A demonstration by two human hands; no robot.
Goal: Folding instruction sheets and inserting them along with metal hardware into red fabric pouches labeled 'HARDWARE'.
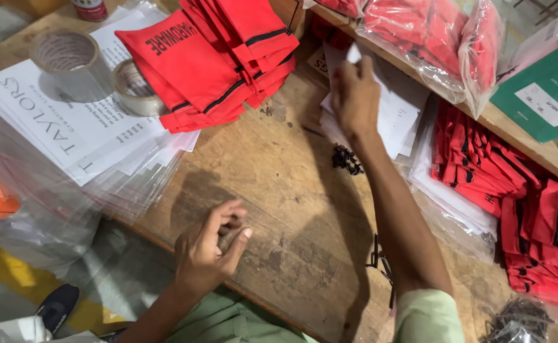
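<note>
The right hand (355, 95) was stretched far across the wooden table (279, 190) and lay on a loose stack of white paper slips (396, 114). Its fingers (363, 67) were pinching the upper edge of the top slip, so this sheet stood a little lifted from the others. The left hand (210, 251) hovered near the front edge of the table, half closed, with the thumb bent toward the curled fingers; if something small was kept inside, it could not be told from the picture.

Just beside the right wrist lay a small heap of black screws (347, 159). Behind the slips, at the far side, a pile of red fabric pouches (222, 57) with black trim was resting partly on clear plastic bags with printed white sheets (69, 121), and two rolls of clear tape (101, 70) stood on those sheets. More red pouches (514, 203) lay at the right (some of them packed in clear plastic), under a wooden shelf with a green carton (545, 95)
</note>
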